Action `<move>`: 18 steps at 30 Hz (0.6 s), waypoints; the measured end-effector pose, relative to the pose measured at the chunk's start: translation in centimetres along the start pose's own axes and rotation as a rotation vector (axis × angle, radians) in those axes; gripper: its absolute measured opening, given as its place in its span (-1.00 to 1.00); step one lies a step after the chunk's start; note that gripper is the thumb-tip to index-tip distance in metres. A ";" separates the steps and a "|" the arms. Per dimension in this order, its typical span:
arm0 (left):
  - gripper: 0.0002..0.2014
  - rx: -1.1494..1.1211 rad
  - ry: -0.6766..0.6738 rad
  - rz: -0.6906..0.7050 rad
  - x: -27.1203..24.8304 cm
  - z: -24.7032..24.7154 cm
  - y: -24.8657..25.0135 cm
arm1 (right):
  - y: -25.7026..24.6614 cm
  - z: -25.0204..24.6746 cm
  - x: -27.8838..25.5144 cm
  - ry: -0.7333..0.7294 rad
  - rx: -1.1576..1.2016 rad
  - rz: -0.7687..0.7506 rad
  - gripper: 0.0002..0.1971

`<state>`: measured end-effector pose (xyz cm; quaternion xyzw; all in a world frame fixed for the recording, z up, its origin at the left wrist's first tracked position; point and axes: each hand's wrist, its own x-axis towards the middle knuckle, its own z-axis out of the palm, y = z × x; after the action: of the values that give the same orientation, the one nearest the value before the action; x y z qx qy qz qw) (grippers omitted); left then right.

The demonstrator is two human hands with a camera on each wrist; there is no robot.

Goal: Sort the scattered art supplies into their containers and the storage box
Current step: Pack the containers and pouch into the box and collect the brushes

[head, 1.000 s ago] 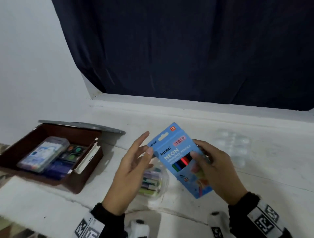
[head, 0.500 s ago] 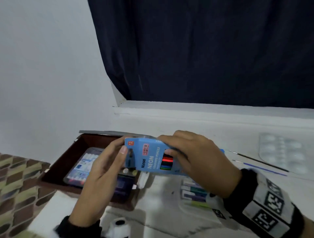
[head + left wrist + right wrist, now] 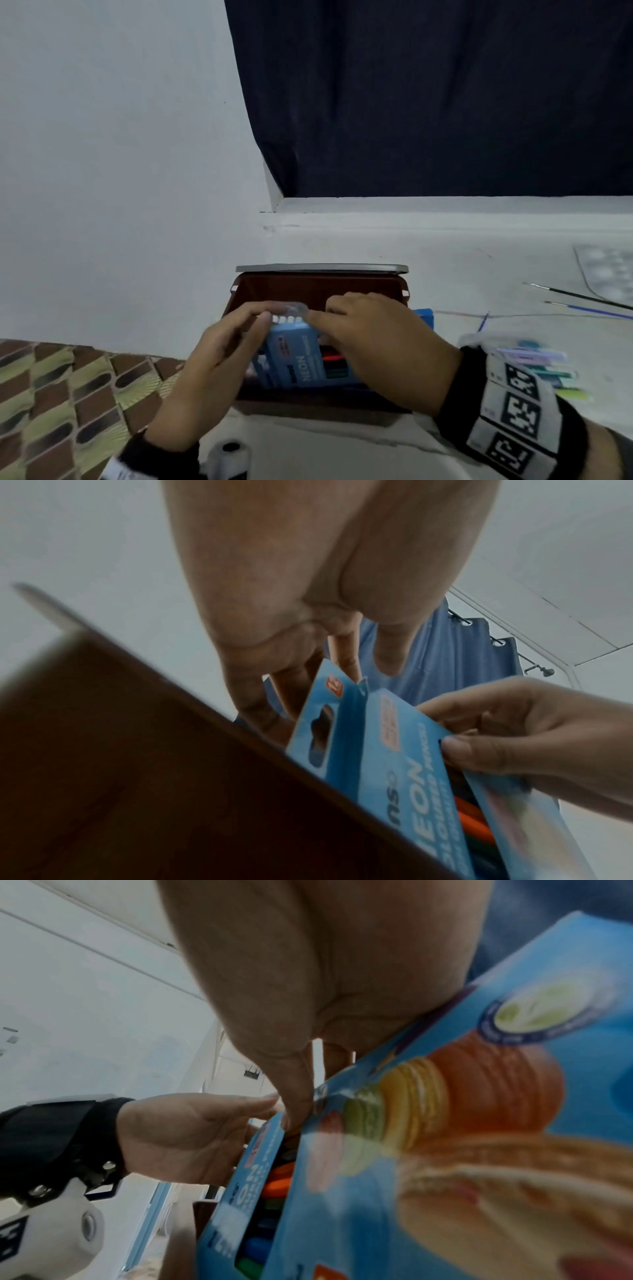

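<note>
A blue pack of neon coloured pencils (image 3: 298, 363) is tilted inside the open brown storage box (image 3: 322, 284), over other supplies that it mostly hides. My right hand (image 3: 376, 342) grips the pack from above, thumb on its printed front (image 3: 445, 1123). My left hand (image 3: 219, 363) is at the pack's left end, fingers straight and touching its hang tab (image 3: 329, 718). In the left wrist view the box's brown wall (image 3: 137, 750) fills the lower left.
The box's grey lid (image 3: 322, 268) stands behind it by the white wall. On the right lie a clear tub of pastel markers (image 3: 534, 363), two thin brushes (image 3: 582, 298) and a clear paint palette (image 3: 609, 270). A patterned surface (image 3: 51, 394) lies at left.
Both hands have carried the pencil pack left and down, from above the tub of markers into the storage box. The view has swung left with them.
</note>
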<state>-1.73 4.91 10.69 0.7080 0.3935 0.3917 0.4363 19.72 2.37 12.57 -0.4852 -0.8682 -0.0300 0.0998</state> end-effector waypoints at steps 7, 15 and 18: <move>-0.81 0.201 -0.061 0.043 -0.6 -3.3 -3.7 | -2.4 2.2 2.2 -0.109 0.086 0.030 -0.68; -0.83 0.427 -0.235 0.106 -1.0 -4.4 -4.7 | -0.8 3.0 -1.1 -0.276 0.319 0.187 -0.66; -0.86 0.431 -0.322 0.070 -0.5 -4.6 -4.5 | 0.2 2.7 -2.6 -0.321 0.391 0.255 -0.60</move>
<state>-6.98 7.28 7.86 0.8509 0.3687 0.1959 0.3188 20.87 0.68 9.41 -0.5607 -0.7941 0.2279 0.0558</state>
